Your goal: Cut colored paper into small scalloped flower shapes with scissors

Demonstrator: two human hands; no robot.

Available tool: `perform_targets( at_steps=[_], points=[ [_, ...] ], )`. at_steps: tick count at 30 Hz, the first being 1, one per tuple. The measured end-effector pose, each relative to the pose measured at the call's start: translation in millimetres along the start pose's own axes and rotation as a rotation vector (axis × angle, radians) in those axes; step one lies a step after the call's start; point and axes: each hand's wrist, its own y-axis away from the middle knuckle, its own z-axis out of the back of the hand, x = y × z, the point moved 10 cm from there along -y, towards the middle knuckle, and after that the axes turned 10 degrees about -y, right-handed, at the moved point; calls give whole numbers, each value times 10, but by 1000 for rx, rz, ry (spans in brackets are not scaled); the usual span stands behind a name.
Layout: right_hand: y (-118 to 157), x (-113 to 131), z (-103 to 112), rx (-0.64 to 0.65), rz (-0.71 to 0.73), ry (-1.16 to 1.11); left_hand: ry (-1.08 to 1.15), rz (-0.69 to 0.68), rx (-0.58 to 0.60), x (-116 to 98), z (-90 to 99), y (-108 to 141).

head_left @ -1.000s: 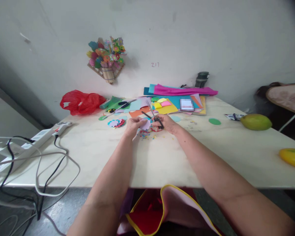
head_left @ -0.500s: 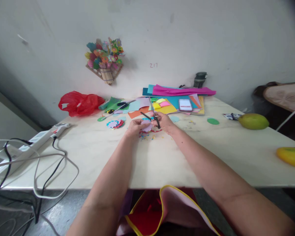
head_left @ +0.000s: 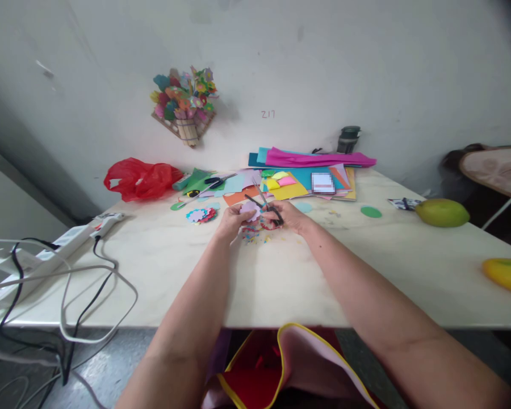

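"What's left of the hands?"
"A red plastic bag (head_left: 140, 179) farthest out, then a pile of scalloped paper cutouts (head_left: 201, 215) near the left hand (head_left: 230, 222)."
"And that hand?"
"Pinching a lilac paper piece (head_left: 250, 212), which sits between both hands, above loose scraps (head_left: 252, 234)."
"The right hand (head_left: 288, 216)?"
"Fingers curled round the handles of scissors (head_left: 276, 216), blades spread beside the lilac paper piece."
"Farther right?"
"A green disc (head_left: 371, 212), then a green fruit (head_left: 443, 212)."

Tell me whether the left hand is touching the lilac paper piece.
Touching. The head view shows the left hand holding the lilac paper piece, with the thumb lying across its surface.
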Motion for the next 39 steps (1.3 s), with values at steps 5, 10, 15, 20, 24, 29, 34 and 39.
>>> perform_targets(
  at_steps=[5, 10, 15, 20, 24, 29, 34, 39],
  points=[
    [54, -33, -124, 168, -32, 93, 14, -14, -25, -34, 24, 8],
    [99, -26, -210, 238, -39, 150, 33, -8, -8, -21, 7, 3],
    [131, 21, -242, 250, -24, 183, 52, 0, -26, -18, 24, 6],
    [131, 24, -238, 244, -19, 208, 84, -22, -28, -76, 7, 30],
    [111, 15, -227, 235, -16, 210, 86, -28, -41, -119, -2, 53],
    [75, -26, -203, 209, -36, 203, 113, -27, -51, -146, -13, 63],
    [67, -37, -201, 200, -38, 192, 128, -21, -56, -138, -9, 61],
    [74, -28, -206, 195, -44, 180, 123, -28, -62, -120, 5, 53]
  ],
)
